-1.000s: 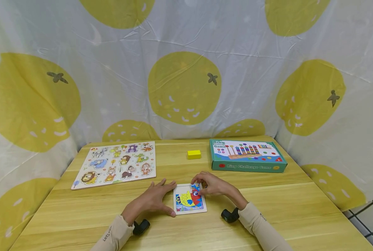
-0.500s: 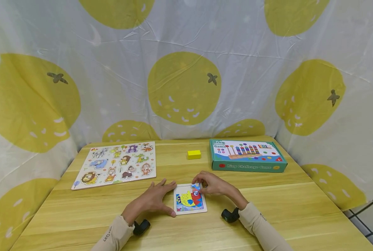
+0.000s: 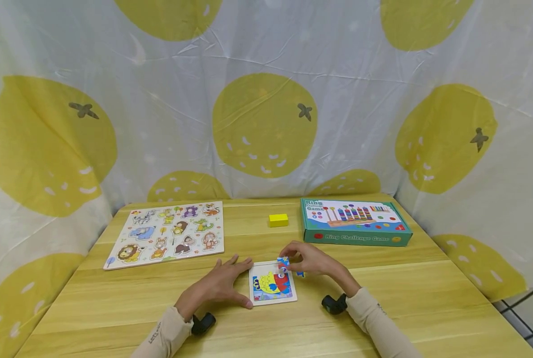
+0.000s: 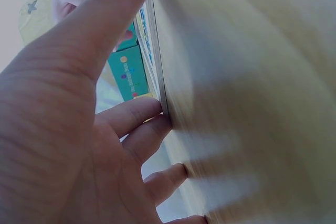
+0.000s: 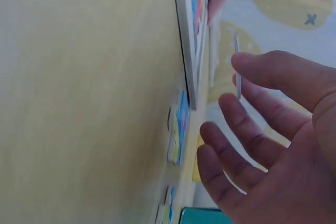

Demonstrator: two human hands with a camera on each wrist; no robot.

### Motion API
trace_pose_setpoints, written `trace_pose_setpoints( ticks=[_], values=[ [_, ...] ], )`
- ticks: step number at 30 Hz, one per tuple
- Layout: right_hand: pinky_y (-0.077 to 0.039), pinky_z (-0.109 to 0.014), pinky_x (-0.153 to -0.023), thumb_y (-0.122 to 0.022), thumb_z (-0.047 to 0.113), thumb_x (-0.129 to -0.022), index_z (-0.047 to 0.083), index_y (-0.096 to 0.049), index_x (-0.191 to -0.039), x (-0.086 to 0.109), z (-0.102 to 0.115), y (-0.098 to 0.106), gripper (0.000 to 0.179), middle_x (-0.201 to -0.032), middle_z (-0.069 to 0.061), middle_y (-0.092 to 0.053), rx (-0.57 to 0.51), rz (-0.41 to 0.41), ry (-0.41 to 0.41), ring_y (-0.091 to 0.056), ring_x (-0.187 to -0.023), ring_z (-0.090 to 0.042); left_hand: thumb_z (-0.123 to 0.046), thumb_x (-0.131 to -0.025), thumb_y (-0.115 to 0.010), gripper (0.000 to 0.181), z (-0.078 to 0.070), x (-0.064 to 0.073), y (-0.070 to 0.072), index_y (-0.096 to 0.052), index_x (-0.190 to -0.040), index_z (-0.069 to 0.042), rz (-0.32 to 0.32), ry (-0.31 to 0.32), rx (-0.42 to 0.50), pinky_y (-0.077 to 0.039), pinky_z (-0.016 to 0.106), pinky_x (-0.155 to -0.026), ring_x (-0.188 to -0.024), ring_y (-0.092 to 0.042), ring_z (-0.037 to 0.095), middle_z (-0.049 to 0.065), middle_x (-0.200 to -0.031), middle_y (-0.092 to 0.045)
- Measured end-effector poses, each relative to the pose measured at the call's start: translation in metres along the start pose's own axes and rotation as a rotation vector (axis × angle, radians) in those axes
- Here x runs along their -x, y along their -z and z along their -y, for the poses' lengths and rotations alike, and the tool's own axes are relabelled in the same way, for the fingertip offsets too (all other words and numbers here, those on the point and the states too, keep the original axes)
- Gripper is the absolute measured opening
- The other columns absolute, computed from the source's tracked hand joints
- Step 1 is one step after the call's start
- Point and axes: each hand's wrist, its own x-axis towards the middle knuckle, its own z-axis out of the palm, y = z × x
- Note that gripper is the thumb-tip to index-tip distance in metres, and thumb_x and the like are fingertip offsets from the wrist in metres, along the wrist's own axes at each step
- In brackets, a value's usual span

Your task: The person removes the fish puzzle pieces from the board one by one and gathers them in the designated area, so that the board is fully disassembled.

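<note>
A small square jigsaw puzzle (image 3: 272, 301) in a pale wooden frame lies on the table, showing a yellow and red fish on blue. Its upper left part is bare board. My left hand (image 3: 221, 281) is spread along the frame's left side, thumb near the front corner and forefinger at the back corner. Above the frame's upper right corner, my right hand (image 3: 308, 258) pinches a puzzle piece (image 3: 283, 262) between thumb and forefinger. In the right wrist view that thin piece (image 5: 238, 85) stands edge-on, raised off the frame. Its other fingers are loosely bent.
Loose puzzle pieces (image 5: 178, 127) lie on the table right of the frame; a blue one (image 3: 300, 274) shows under my right hand. Further back are a yellow block (image 3: 278, 220), a green Ring Challenge Game box (image 3: 358, 238) and, at left, an animal puzzle board (image 3: 165, 233).
My right hand has lifted the pinched piece from the frame's upper right corner, up and slightly right. A loose blue piece now shows beneath that hand. The left hand stays in place.
</note>
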Motion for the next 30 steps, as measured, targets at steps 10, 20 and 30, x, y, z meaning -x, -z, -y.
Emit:
trace_pose_setpoints(
  ticks=[10,20,30],
  values=[
    [-0.054,-0.033,-0.085,-0.067,0.013,-0.090,0.003,-0.063,-0.116,0.019,-0.007,0.024,0.028,-0.110,-0.009,-0.063,-0.020,-0.048,-0.022,-0.059,-0.103,-0.026,-0.060,-0.066,-0.078,0.102,-0.001,0.000,0.002,-0.040,-0.147,-0.011,-0.015,-0.006,0.001,-0.007,0.069,-0.109,-0.144,-0.017,0.041,0.007,-0.153,-0.036],
    [-0.052,-0.025,-0.071,-0.068,0.014,-0.089,0.003,-0.065,-0.114,0.046,-0.027,0.042,0.028,-0.097,-0.006,-0.062,0.017,-0.088,-0.051,-0.058,-0.086,-0.017,-0.059,-0.066,-0.079,0.102,-0.001,0.001,0.001,-0.040,-0.147,-0.010,-0.006,-0.010,0.012,-0.006,0.070,-0.109,-0.144,-0.016,0.041,0.008,-0.153,-0.036],
    [-0.046,-0.022,-0.060,-0.067,0.008,-0.089,-0.003,-0.063,-0.114,0.071,-0.041,0.057,0.028,-0.085,-0.007,-0.061,-0.007,-0.112,-0.035,-0.053,-0.072,-0.011,-0.060,-0.066,-0.078,0.102,0.000,0.002,0.001,-0.040,-0.147,-0.011,-0.015,-0.015,0.000,-0.007,0.070,-0.109,-0.143,-0.017,0.041,0.008,-0.153,-0.036]
  ],
)
